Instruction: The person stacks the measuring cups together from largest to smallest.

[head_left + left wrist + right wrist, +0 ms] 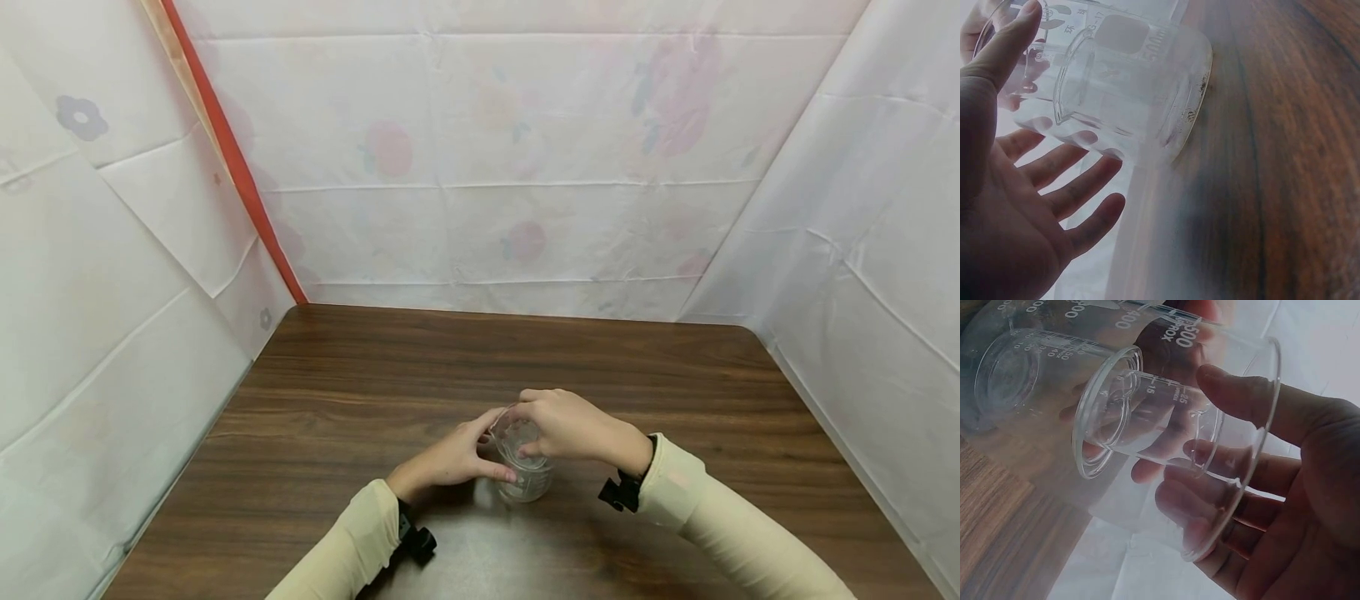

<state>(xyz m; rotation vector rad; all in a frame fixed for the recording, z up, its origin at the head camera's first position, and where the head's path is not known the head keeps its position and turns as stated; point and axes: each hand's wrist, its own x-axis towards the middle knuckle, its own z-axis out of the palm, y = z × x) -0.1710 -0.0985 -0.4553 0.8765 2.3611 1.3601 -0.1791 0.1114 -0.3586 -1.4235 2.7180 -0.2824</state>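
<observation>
A large clear glass beaker (517, 479) with 500 ml markings stands on the table, partly covered by both hands. My left hand (457, 457) grips it from the left, thumb near the rim and fingertips pressed to the glass. Nested inside are a medium beaker (1057, 350) and, higher up, a small beaker (1154, 419) marked 15 and 25. My right hand (573, 427) reaches into the large beaker's mouth from the right. Its thumb and index fingertip are at the small beaker's upper rim and appear to pinch it; the exact contact is blurred by glass.
The dark wood-grain table (360, 358) extends around the hands. White printed sheets (480, 167) hang behind it and along both sides, and a red strip (232, 158) runs down the back left corner. Black wrist straps hold small cameras.
</observation>
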